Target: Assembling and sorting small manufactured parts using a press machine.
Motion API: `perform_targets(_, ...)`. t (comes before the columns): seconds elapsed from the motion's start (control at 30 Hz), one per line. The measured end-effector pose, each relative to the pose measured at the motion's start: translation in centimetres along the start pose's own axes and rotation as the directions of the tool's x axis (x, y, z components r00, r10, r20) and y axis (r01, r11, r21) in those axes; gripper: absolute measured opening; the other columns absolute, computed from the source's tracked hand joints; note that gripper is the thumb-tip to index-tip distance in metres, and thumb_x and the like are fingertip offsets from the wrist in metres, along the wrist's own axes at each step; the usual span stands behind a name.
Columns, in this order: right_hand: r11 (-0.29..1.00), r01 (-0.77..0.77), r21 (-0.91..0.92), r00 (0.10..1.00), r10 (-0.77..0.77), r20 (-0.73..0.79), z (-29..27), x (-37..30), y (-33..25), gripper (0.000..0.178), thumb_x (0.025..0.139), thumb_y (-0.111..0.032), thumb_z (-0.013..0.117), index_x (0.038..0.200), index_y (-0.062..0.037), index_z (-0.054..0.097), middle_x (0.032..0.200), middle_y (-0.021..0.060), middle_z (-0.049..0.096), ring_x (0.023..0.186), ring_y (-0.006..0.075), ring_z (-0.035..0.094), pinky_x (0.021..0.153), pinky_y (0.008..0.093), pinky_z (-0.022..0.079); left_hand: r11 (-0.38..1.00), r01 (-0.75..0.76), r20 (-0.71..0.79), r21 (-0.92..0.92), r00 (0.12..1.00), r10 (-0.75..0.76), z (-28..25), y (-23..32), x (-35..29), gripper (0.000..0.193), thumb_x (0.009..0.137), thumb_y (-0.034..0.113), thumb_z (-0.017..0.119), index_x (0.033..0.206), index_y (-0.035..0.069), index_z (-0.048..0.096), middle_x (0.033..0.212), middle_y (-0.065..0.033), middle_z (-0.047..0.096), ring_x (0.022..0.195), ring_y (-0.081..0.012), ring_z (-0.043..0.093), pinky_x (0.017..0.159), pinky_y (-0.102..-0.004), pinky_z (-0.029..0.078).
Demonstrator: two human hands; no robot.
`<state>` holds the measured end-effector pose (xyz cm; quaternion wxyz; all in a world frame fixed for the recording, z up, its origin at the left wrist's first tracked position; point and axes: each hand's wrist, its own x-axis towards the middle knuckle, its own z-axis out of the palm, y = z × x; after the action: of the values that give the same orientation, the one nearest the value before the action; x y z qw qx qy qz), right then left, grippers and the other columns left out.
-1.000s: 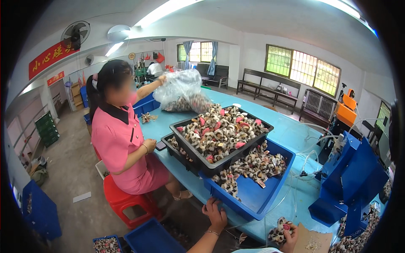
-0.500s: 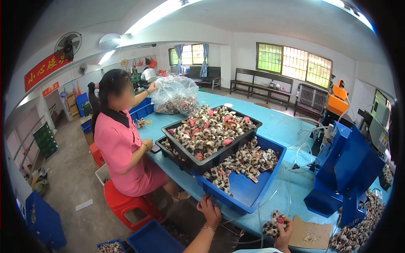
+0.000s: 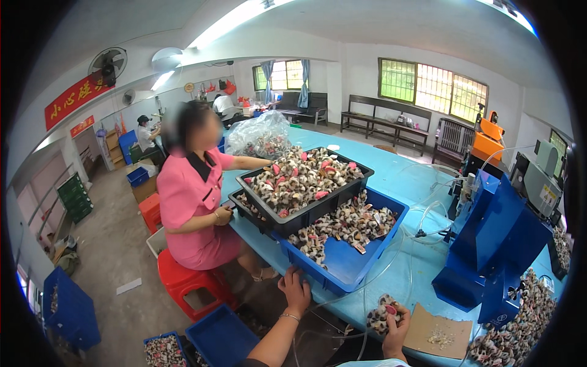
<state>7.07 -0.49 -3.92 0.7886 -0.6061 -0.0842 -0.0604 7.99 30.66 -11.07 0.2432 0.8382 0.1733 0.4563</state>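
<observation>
My right hand point(image 3: 397, 327) is closed around a small fluffy plush piece point(image 3: 383, 313), black, white and brown with a pink patch, at the table's near edge. My left hand point(image 3: 296, 291) is open, fingers apart, by the table edge and the near-left corner of a blue tray point(image 3: 354, 278); whether it touches the tray, I cannot tell. Many similar plush pieces lie in that tray. Partly over it stands a black tray point(image 3: 287, 223) heaped with more, on top of another dark tray.
A co-worker in pink point(image 3: 194, 189) sits at the left beside a clear plastic bag point(image 3: 260, 137). On the right stands a blue machine point(image 3: 483, 244) with thin hoses, near cardboard with crumbs point(image 3: 437, 330) and a plush pile point(image 3: 520, 330). A red stool point(image 3: 183, 281) and a blue crate point(image 3: 220, 336) are on the floor.
The co-worker has turned to the right and lowered the raised arm from the plastic bag toward the black tray. My view has shifted slightly; my right hand still holds the plush piece.
</observation>
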Motion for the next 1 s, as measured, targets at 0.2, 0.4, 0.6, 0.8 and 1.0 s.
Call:
perform_targets(0.2,1.000,0.000,0.028,1.000,0.000,0.016,-0.7,-0.1,0.5,0.030,0.091,0.000,0.060,0.120,-0.0012,0.052,0.114,0.0084,0.062,0.103,0.0145,0.060,0.093,0.0277,0.047,0.999,0.030,0.070,-0.018,0.997,-0.028,-0.7,-0.4,0.0,0.036,0.085,0.015,0.060,0.119,0.005,0.059,0.137,-0.0163,0.050,0.135,-0.0338,0.041,0.108,-0.0512,0.027)
perform_targets(0.4,1.000,-0.007,0.004,1.000,0.007,0.027,-0.8,-0.1,-0.3,0.029,0.093,0.001,0.059,0.120,-0.0027,0.051,0.112,0.0076,0.062,0.098,0.0123,0.062,0.087,0.0266,0.050,0.857,0.287,0.018,-0.427,0.951,-0.309,-3.1,0.3,-1.8,0.032,0.082,0.001,0.066,0.114,0.002,0.064,0.110,-0.0143,0.069,0.110,-0.0277,0.063,0.097,-0.0343,0.046)
perform_targets(0.6,0.985,0.155,0.070,0.986,-0.159,0.053,-0.6,-4.1,-3.7,0.034,0.090,0.004,0.063,0.120,-0.0014,0.049,0.112,0.0102,0.062,0.102,0.0150,0.064,0.089,0.0290,0.052,0.646,0.334,0.194,-0.687,0.940,-0.280,-9.8,13.8,-3.2,0.020,0.089,-0.001,0.061,0.110,-0.001,0.062,0.106,-0.0084,0.066,0.101,-0.0165,0.062,0.094,-0.0312,0.047)
perform_targets(0.8,0.985,0.174,0.023,0.974,-0.175,0.140,-3.6,-5.5,-4.9,0.044,0.088,0.003,0.069,0.124,-0.0007,0.044,0.120,0.0137,0.057,0.111,0.0192,0.061,0.093,0.0323,0.050,0.130,0.795,0.805,-0.593,0.589,0.073,-9.7,23.4,-4.4,0.043,0.099,0.016,0.061,0.134,-0.005,0.050,0.129,-0.0124,0.060,0.123,-0.0190,0.055,0.108,-0.0326,0.040)
perform_targets(1.0,0.991,0.110,0.073,0.982,-0.119,0.143,-8.9,-7.9,-8.9,0.049,0.088,0.007,0.067,0.129,-0.0039,0.040,0.119,0.0101,0.056,0.108,0.0145,0.060,0.090,0.0291,0.051,0.031,0.945,0.917,-0.326,0.308,0.253,-8.6,27.7,-8.4,0.044,0.100,0.019,0.062,0.136,-0.004,0.052,0.130,-0.0092,0.061,0.121,-0.0147,0.055,0.107,-0.0299,0.039)
